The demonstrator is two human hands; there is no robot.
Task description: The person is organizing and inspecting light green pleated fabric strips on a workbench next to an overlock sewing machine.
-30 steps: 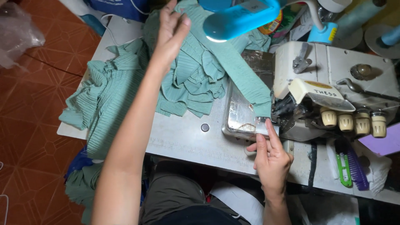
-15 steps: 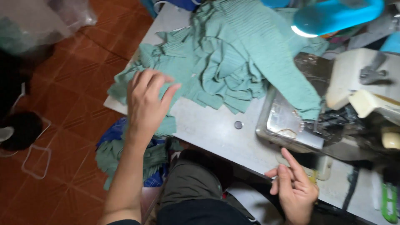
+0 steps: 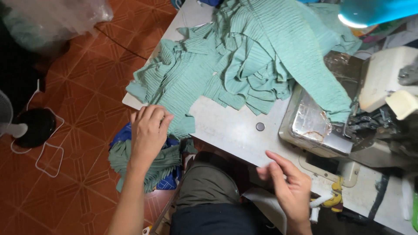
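Left hand down at the near-left desk edge, fingers curled loosely over the hanging end of the green pleated fabric; grip looks partly closed, pinching or just pressing the cloth, can't tell which. Right hand hovering off the front edge of the desk, fingers spread and slack, grip open, nothing in it, not touching the fabric.

Fabric piled in a big rumpled heap across the desk top, one long strip running right over the metal plate of the sewing machine. More of the same green stuff bunched on the floor by the left hand, on top of something blue. Teal lamp head hanging over the far right corner, blocking a bit of the machine. Small round dark knob on the bare desk between heap and hands. Clear plastic bag and a fan base with white cord out on the red tile floor, well apart.
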